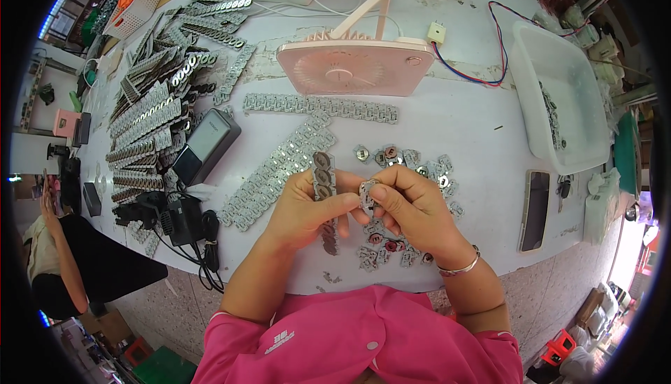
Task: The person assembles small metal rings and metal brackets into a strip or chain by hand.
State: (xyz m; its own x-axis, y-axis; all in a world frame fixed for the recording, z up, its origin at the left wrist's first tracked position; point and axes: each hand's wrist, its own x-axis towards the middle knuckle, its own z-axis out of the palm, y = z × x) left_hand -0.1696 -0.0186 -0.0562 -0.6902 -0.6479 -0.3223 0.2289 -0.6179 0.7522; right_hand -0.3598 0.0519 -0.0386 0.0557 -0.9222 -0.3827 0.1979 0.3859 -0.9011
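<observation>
My left hand [293, 215] is closed round a narrow strip of small grey units with dark round discs [323, 176], held upright on the table's near side. Between the thumb and fingers of my right hand [417, 209] is a single small grey metallic piece [366, 194], close to my left thumb tip. The fingers partly hide this piece, so I cannot tell its exact kind. Loose pieces of similar look [391, 245] lie under and around my right hand, some with reddish round centres. Several joined grey strips [269, 174] lie side by side just left of my hands.
A pink fan [356, 69] stands beyond my hands. Piled strips [150, 115], a grey device [207, 146] and a black adapter with cables [183, 219] lie left. On the right are a translucent tub [524, 97] and a phone [535, 209]. Another person's arm [63, 244] shows far left.
</observation>
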